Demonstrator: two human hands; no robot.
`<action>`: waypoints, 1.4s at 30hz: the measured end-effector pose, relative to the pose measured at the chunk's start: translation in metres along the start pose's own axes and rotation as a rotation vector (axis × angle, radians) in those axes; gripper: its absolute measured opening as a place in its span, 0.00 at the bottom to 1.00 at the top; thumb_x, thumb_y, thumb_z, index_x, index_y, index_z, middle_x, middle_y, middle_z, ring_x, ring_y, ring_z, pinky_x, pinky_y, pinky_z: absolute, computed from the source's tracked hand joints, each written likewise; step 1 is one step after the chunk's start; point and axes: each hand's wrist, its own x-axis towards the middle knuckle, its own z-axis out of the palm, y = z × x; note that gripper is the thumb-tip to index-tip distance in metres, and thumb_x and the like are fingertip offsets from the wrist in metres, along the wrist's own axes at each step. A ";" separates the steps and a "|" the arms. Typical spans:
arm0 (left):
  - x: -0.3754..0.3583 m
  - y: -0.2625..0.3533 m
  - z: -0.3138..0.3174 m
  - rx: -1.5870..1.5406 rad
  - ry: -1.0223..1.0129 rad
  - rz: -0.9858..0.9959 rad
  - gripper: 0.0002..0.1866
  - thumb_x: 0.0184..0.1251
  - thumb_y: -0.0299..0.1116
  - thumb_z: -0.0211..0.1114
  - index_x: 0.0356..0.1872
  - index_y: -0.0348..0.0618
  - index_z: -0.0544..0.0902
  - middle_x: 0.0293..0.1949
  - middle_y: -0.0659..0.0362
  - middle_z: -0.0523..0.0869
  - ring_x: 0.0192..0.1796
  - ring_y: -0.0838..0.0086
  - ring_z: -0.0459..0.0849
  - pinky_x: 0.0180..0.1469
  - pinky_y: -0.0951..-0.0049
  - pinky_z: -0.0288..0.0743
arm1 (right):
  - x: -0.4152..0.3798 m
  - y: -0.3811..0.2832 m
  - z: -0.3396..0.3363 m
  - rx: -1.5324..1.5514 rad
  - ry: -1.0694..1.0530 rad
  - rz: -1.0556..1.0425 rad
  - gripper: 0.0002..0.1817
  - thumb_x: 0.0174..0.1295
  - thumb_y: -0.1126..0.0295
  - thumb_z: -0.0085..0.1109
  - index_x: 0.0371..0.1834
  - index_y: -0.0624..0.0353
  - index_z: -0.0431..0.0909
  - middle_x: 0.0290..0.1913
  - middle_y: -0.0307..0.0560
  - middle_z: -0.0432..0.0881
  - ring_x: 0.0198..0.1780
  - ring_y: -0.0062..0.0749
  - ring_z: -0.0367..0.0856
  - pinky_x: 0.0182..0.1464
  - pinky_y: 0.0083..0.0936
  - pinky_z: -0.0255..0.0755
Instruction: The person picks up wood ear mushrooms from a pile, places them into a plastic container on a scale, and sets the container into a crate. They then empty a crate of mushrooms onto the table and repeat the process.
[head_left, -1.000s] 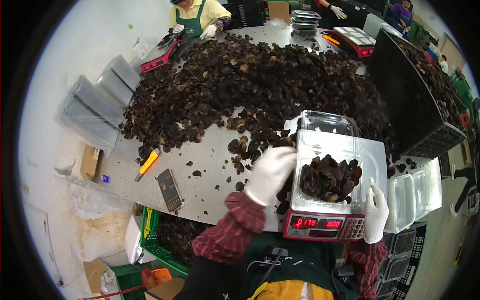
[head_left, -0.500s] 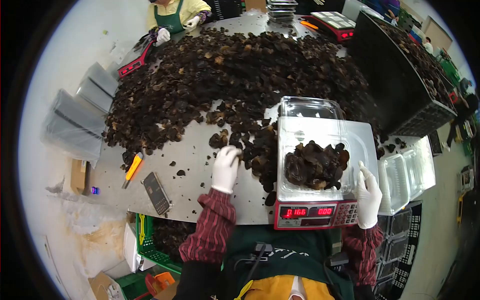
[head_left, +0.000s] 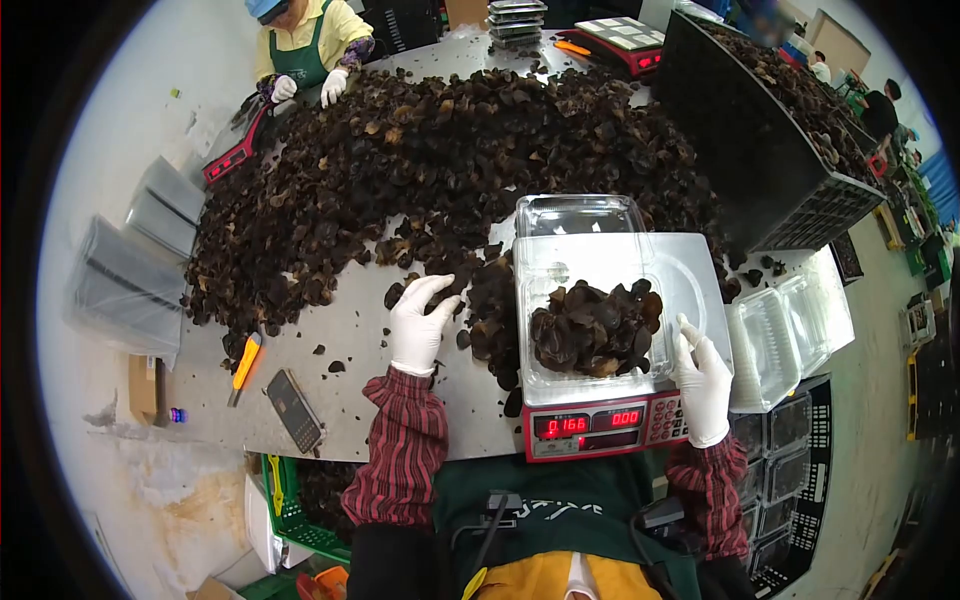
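Note:
My left hand (head_left: pixel 417 328), in a white glove, is over the metal table with thumb and fingers spread, close to loose dark wood ear mushrooms (head_left: pixel 488 325) at the near edge of the pile. Nothing shows in its grasp. A clear plastic box (head_left: pixel 545 383) lies with its lid folded back on the scale (head_left: pixel 705 285), holding a heap of wood ear mushrooms (head_left: pixel 597 328). The scale's red display (head_left: pixel 588 424) reads 0.166 and 0.00. My gloved right hand (head_left: pixel 706 388) is at the right side of the scale, fingers extended and slightly apart beside the box.
Behind lies a wide mushroom pile (head_left: pixel 450 130). A co-worker (head_left: pixel 305 45) stands across the table near another scale (head_left: pixel 235 155). At left are an orange cutter (head_left: pixel 244 365) and a phone (head_left: pixel 294 410). Empty clear boxes (head_left: pixel 765 340) and a black crate (head_left: pixel 770 150) are right.
The whole view has shifted left. My left hand has opened its fingers wider, thumb now apart. The display reading is the same, and my right hand stays by the scale.

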 end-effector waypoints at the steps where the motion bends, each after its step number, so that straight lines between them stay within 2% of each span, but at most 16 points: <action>1: 0.002 0.012 -0.001 0.011 -0.032 0.039 0.14 0.54 0.21 0.69 0.44 0.38 0.84 0.43 0.57 0.83 0.47 0.72 0.80 0.51 0.76 0.72 | -0.001 0.002 0.001 0.000 0.004 -0.023 0.15 0.66 0.70 0.56 0.53 0.65 0.77 0.30 0.46 0.80 0.27 0.20 0.72 0.34 0.18 0.70; 6: 0.006 0.069 0.016 -0.162 -0.073 0.144 0.13 0.54 0.17 0.66 0.42 0.36 0.84 0.43 0.56 0.83 0.46 0.72 0.81 0.49 0.77 0.74 | -0.004 -0.004 0.001 0.026 -0.033 0.045 0.14 0.66 0.71 0.56 0.52 0.66 0.77 0.40 0.54 0.84 0.38 0.30 0.81 0.43 0.23 0.73; 8: 0.004 0.097 0.030 -0.187 -0.213 0.205 0.14 0.53 0.19 0.68 0.43 0.36 0.84 0.43 0.55 0.83 0.46 0.70 0.81 0.50 0.75 0.74 | -0.004 -0.005 0.003 0.048 -0.043 0.051 0.14 0.66 0.71 0.56 0.52 0.66 0.77 0.43 0.56 0.83 0.42 0.34 0.83 0.47 0.24 0.73; 10: 0.004 0.100 0.049 0.048 -0.289 0.476 0.14 0.57 0.27 0.67 0.46 0.40 0.84 0.41 0.57 0.82 0.43 0.69 0.80 0.47 0.74 0.73 | -0.004 -0.001 0.006 0.055 -0.029 0.009 0.14 0.66 0.71 0.56 0.52 0.66 0.76 0.43 0.56 0.83 0.42 0.34 0.83 0.46 0.24 0.73; 17: 0.021 0.092 0.040 -0.167 -0.181 0.204 0.14 0.64 0.34 0.64 0.50 0.44 0.83 0.35 0.60 0.77 0.37 0.75 0.75 0.41 0.78 0.69 | -0.006 -0.020 -0.001 0.064 -0.114 0.195 0.19 0.65 0.65 0.59 0.54 0.68 0.75 0.39 0.54 0.83 0.37 0.29 0.81 0.43 0.22 0.74; 20: 0.041 0.073 0.033 0.601 0.102 0.545 0.17 0.58 0.40 0.67 0.47 0.46 0.84 0.39 0.58 0.82 0.44 0.63 0.77 0.45 0.68 0.71 | -0.007 -0.026 0.003 0.194 -0.134 0.215 0.20 0.68 0.64 0.56 0.56 0.68 0.73 0.35 0.47 0.82 0.31 0.23 0.79 0.35 0.18 0.74; 22: 0.048 0.046 0.042 0.409 -0.001 0.321 0.19 0.61 0.39 0.66 0.53 0.48 0.81 0.43 0.56 0.83 0.44 0.66 0.79 0.48 0.70 0.72 | -0.005 -0.036 0.003 0.274 -0.190 0.299 0.20 0.69 0.64 0.52 0.57 0.67 0.73 0.30 0.41 0.78 0.26 0.18 0.75 0.29 0.15 0.69; 24: 0.053 0.046 0.056 -0.184 -0.301 -0.174 0.20 0.65 0.36 0.64 0.58 0.48 0.79 0.47 0.56 0.84 0.46 0.73 0.79 0.51 0.74 0.72 | -0.002 -0.040 0.002 0.350 -0.245 0.384 0.20 0.71 0.63 0.49 0.59 0.66 0.72 0.26 0.34 0.74 0.21 0.13 0.70 0.24 0.12 0.64; 26: 0.056 0.048 0.066 -0.307 -0.365 -0.218 0.21 0.67 0.32 0.61 0.62 0.47 0.75 0.50 0.57 0.83 0.47 0.78 0.79 0.51 0.77 0.71 | -0.001 -0.039 0.001 0.432 -0.286 0.432 0.18 0.71 0.65 0.48 0.57 0.67 0.72 0.27 0.35 0.75 0.20 0.14 0.71 0.21 0.12 0.65; 28: 0.055 0.052 0.068 -0.538 -0.154 -0.175 0.22 0.67 0.30 0.60 0.62 0.46 0.74 0.48 0.57 0.83 0.46 0.79 0.79 0.50 0.78 0.72 | -0.001 -0.039 0.002 0.467 -0.272 0.441 0.18 0.71 0.65 0.48 0.56 0.68 0.73 0.27 0.34 0.75 0.19 0.13 0.70 0.21 0.12 0.64; 30: 0.047 0.052 0.053 -0.171 -0.090 0.065 0.18 0.68 0.32 0.61 0.58 0.41 0.77 0.43 0.62 0.82 0.37 0.85 0.76 0.39 0.85 0.70 | -0.002 -0.038 0.002 0.505 -0.259 0.454 0.17 0.71 0.66 0.48 0.55 0.68 0.73 0.27 0.34 0.75 0.19 0.13 0.69 0.21 0.12 0.64; 32: 0.030 0.061 0.033 -0.351 -0.370 -0.215 0.14 0.66 0.28 0.63 0.52 0.39 0.81 0.41 0.64 0.82 0.37 0.86 0.76 0.39 0.85 0.71 | -0.003 -0.038 0.003 0.508 -0.253 0.460 0.17 0.71 0.66 0.48 0.54 0.68 0.74 0.28 0.34 0.75 0.19 0.12 0.69 0.21 0.11 0.63; 34: 0.013 0.067 0.028 -0.367 -0.434 -0.237 0.11 0.62 0.24 0.65 0.46 0.37 0.83 0.38 0.65 0.82 0.34 0.86 0.76 0.37 0.85 0.70 | -0.002 -0.037 0.004 0.486 -0.247 0.453 0.17 0.71 0.65 0.48 0.54 0.68 0.74 0.28 0.34 0.76 0.19 0.12 0.69 0.21 0.11 0.63; 36: 0.003 0.078 0.030 -0.231 -0.329 -0.085 0.07 0.58 0.20 0.65 0.37 0.38 0.85 0.35 0.64 0.81 0.34 0.85 0.76 0.35 0.85 0.69 | -0.002 -0.037 0.005 0.464 -0.245 0.444 0.17 0.71 0.65 0.49 0.53 0.68 0.74 0.28 0.34 0.76 0.19 0.12 0.69 0.21 0.11 0.63; 39: 0.000 0.090 0.034 -0.220 -0.257 -0.069 0.07 0.57 0.18 0.65 0.35 0.38 0.85 0.35 0.63 0.81 0.35 0.84 0.77 0.36 0.84 0.70 | -0.002 -0.033 0.003 0.487 -0.270 0.440 0.17 0.71 0.64 0.50 0.53 0.66 0.75 0.26 0.33 0.76 0.20 0.11 0.69 0.23 0.11 0.63; 42: 0.003 0.110 0.026 -0.287 -0.163 0.142 0.08 0.55 0.15 0.64 0.35 0.36 0.84 0.37 0.60 0.82 0.36 0.80 0.79 0.38 0.82 0.72 | -0.003 -0.040 0.002 0.514 -0.213 0.486 0.18 0.71 0.64 0.50 0.55 0.65 0.74 0.25 0.32 0.76 0.21 0.10 0.68 0.24 0.11 0.63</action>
